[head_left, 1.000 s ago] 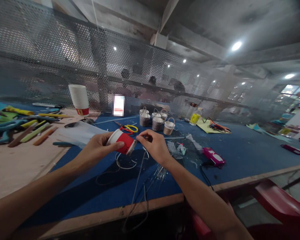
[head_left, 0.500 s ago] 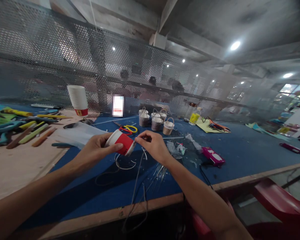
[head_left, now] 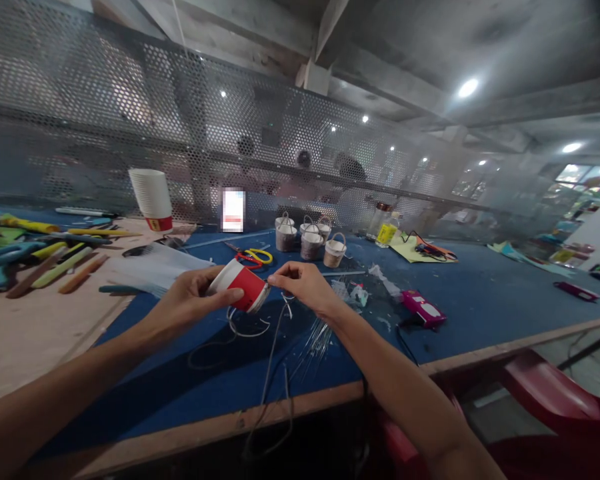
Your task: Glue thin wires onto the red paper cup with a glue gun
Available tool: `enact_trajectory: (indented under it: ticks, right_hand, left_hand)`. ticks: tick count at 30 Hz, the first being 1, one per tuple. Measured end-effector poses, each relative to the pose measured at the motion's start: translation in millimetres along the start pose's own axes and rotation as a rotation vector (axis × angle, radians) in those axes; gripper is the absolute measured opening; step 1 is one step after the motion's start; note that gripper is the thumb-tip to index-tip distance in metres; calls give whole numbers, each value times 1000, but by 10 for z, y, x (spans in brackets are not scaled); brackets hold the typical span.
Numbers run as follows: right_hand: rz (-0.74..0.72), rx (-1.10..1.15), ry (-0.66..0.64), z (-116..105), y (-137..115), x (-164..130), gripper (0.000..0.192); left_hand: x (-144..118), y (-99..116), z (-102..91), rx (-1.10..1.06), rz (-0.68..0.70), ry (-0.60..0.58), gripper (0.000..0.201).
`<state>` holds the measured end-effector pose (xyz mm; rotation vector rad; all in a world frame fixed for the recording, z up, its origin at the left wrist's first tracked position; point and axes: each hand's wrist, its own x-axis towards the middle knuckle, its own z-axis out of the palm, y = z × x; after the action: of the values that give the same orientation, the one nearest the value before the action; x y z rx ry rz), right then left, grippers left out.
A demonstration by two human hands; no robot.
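A red and white paper cup (head_left: 250, 288) lies tilted in my left hand (head_left: 193, 297), whose thumb presses on the red band. At the cup's right end, the pinched fingers of my right hand (head_left: 305, 285) touch or nearly touch its rim. Whatever those fingertips hold is too small to make out. Under the hands a thin pale cord (head_left: 269, 373) loops on the blue mat and hangs over the table's front edge. Scissors (head_left: 256, 258) with red and yellow handles lie just behind the cup. Several small cups with loop handles (head_left: 311, 245) stand farther back.
At back left stands a stack of paper cups (head_left: 151, 193). Pens and tools (head_left: 50, 263) cover the left side. Thin clear strands (head_left: 316, 343) and a purple device (head_left: 423, 309) lie to the right. A perforated metal screen (head_left: 180, 133) rises behind the table.
The view has shifted slightly, so everything sits a little farther left. Both hands keep nearly the same pose at the cup, with the right fingertips still at its end.
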<state>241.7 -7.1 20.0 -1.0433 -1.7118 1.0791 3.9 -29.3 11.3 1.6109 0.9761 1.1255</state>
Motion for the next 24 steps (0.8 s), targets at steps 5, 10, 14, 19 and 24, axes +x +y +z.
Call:
enact_trajectory:
  ticks: [5, 10, 14, 19, 24]
  right_hand:
    - [45, 76, -30, -15, 24, 28, 23]
    - [27, 142, -18, 16, 70, 47, 24]
    - [62, 215, 19, 54, 100, 51, 21]
    - [74, 258, 34, 62, 75, 38, 20]
    - [57, 250, 30, 72, 69, 22, 21]
  left_hand:
    - [41, 30, 12, -20, -21, -11, 40]
    - [44, 44, 15, -35, -14, -26, 41]
    - [37, 45, 14, -24, -5, -25, 39]
    - [48, 41, -2, 14, -24, -27, 44]
    - [51, 20, -19, -35, -2, -45, 34]
